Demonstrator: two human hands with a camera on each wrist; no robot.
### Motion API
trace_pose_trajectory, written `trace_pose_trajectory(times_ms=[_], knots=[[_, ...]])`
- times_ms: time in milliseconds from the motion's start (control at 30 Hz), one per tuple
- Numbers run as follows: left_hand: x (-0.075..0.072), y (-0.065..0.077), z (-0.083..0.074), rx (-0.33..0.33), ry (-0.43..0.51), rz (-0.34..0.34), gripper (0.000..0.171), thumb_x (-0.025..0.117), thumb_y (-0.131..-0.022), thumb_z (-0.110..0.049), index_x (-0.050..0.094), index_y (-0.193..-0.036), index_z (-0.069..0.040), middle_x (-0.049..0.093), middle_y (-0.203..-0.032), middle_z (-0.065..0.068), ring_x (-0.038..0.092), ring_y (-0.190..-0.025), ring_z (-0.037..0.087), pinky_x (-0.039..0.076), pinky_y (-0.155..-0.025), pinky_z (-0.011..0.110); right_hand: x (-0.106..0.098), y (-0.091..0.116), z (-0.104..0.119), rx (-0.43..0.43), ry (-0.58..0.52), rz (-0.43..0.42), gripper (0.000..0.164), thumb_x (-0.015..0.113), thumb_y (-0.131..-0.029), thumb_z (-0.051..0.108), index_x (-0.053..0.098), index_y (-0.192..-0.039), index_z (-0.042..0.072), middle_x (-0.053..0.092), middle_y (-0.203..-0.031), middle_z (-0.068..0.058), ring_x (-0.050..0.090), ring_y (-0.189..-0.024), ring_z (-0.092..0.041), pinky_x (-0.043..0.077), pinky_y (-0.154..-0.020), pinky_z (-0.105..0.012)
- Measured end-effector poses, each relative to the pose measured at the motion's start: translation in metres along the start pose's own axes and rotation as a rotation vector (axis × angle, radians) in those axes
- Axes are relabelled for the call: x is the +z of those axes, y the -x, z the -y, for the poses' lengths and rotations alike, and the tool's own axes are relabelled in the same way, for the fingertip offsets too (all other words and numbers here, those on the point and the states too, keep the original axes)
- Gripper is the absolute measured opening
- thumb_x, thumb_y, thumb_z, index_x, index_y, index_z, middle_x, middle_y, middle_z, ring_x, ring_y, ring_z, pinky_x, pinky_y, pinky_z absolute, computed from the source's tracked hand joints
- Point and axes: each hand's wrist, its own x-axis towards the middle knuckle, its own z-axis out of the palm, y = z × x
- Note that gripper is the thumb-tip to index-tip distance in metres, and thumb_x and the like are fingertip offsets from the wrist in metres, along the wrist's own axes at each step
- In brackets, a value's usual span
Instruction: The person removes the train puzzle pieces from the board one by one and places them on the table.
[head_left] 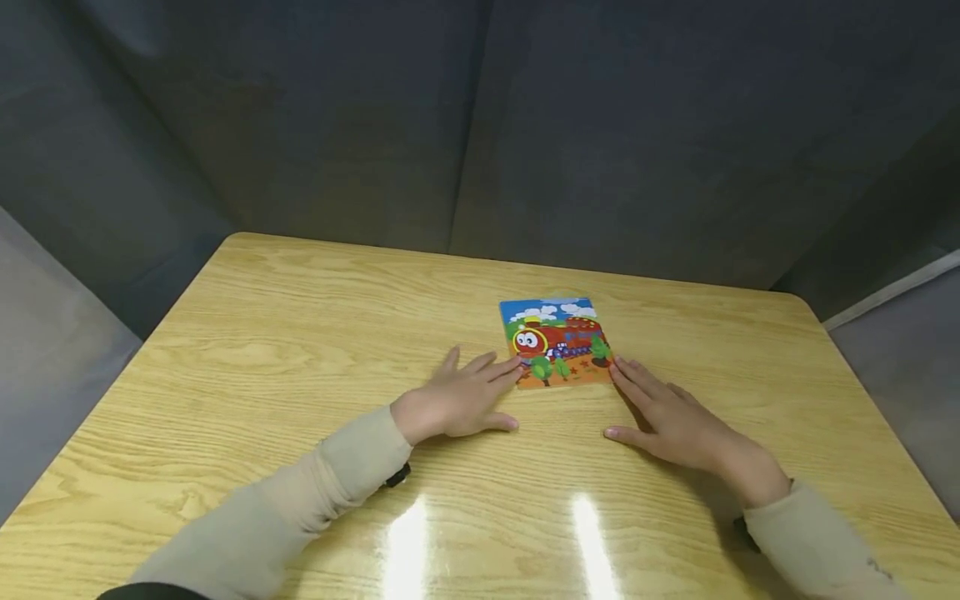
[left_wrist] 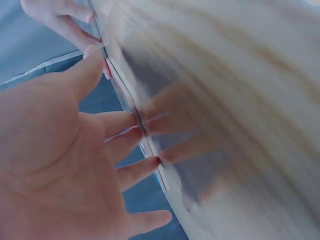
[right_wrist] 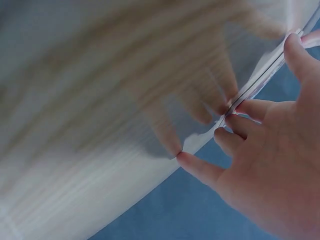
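Nearest, light streaks (head_left: 405,546) glare on the tabletop (head_left: 300,333), short of the picture (head_left: 558,337), so they should not hamper the work. Beyond them, the right hand (head_left: 675,425) lies low, its fingers (head_left: 633,383) extended and grasping nothing, their tips at the picture's right edge near the lower corner. The left hand (head_left: 465,400) faces it, likewise released, with straight fingers touching the left edge, low down. The picture lies flat on the tabletop between the two hands, train side up. The step looks like steadying or squaring it from both sides. For that, light and equal pressure seems best, fingertips skimming the wood; a harder push from one side could turn it. Farther off, the curtain (head_left: 600,142) hangs beyond the tabletop's far edge.
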Motion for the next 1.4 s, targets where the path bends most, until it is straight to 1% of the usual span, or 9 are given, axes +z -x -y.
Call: trace_pose_trajectory(times_ms=[167,367,467,700,900,1100,1267,1400], knots=[[0.001,0.017,0.006,-0.017,0.013,0.027,0.081,0.046,-0.096,-0.060,0.015,-0.159,-0.019,0.009,-0.164,-0.003,0.011,-0.149,0.027,0.005,-0.113,0.064,0.003,0.005,0.015,-0.054,0.034,0.010,0.087,0.053,-0.094,0.057,0.020,-0.157,0.006,0.016,-0.162,-0.016,0.017,-0.146,-0.039,0.023,-0.104,-0.069],[0.006,0.040,0.013,-0.031,0.001,0.056,0.086,0.048,-0.094,-0.061,0.012,-0.159,-0.017,0.005,-0.165,-0.002,0.006,-0.149,0.027,0.006,-0.113,0.064,0.009,0.010,0.034,-0.120,0.042,-0.007,0.086,0.053,-0.094,0.057,0.020,-0.157,0.009,0.016,-0.162,-0.014,0.017,-0.146,-0.036,0.023,-0.104,-0.070],[0.007,0.052,0.015,-0.021,0.008,0.054,0.087,0.050,-0.094,-0.060,0.013,-0.159,-0.016,0.005,-0.165,-0.001,0.006,-0.149,0.029,0.007,-0.112,0.065,0.013,0.012,0.041,-0.142,0.059,-0.016,0.085,0.053,-0.094,0.058,0.021,-0.157,0.010,0.016,-0.162,-0.011,0.017,-0.147,-0.034,0.023,-0.105,-0.069],[0.011,0.077,0.020,0.004,0.030,0.044,0.088,0.053,-0.093,-0.058,0.013,-0.159,-0.014,0.006,-0.165,0.000,0.006,-0.149,0.030,0.006,-0.112,0.066,0.020,0.019,0.057,-0.183,0.066,-0.007,0.085,0.050,-0.093,0.061,0.020,-0.158,0.015,0.015,-0.163,-0.007,0.017,-0.147,-0.030,0.025,-0.105,-0.068],[0.012,0.097,0.020,0.027,0.021,0.026,0.090,0.056,-0.092,-0.056,0.016,-0.158,-0.011,0.008,-0.164,0.003,0.008,-0.149,0.031,0.007,-0.112,0.065,0.025,0.027,0.068,-0.236,0.082,-0.041,0.084,0.052,-0.093,0.061,0.022,-0.158,0.016,0.019,-0.162,-0.005,0.021,-0.147,-0.027,0.028,-0.103,-0.068],[0.001,0.100,0.010,0.011,0.032,0.020,0.090,0.058,-0.091,-0.055,0.019,-0.157,-0.008,0.012,-0.164,0.005,0.012,-0.148,0.034,0.010,-0.111,0.067,0.018,0.026,0.056,-0.283,0.057,-0.014,0.086,0.053,-0.091,0.062,0.020,-0.158,0.020,0.018,-0.163,-0.002,0.018,-0.148,-0.024,0.027,-0.105,-0.067],[0.005,0.101,0.009,0.013,-0.028,-0.004,0.092,0.056,-0.090,-0.059,0.019,-0.157,-0.007,0.012,-0.164,0.006,0.015,-0.148,0.033,0.013,-0.111,0.066,0.019,0.024,0.052,-0.314,0.067,-0.001,0.087,0.052,-0.091,0.063,0.019,-0.158,0.020,0.018,-0.163,-0.002,0.017,-0.148,-0.025,0.026,-0.106,-0.067],[0.009,0.100,0.008,0.015,-0.068,-0.030,0.093,0.053,-0.089,-0.062,0.021,-0.157,-0.007,0.013,-0.163,0.006,0.016,-0.147,0.032,0.015,-0.111,0.065,0.018,0.023,0.048,-0.340,0.083,-0.006,0.087,0.051,-0.091,0.064,0.019,-0.158,0.019,0.018,-0.163,-0.002,0.018,-0.148,-0.025,0.025,-0.106,-0.065]])
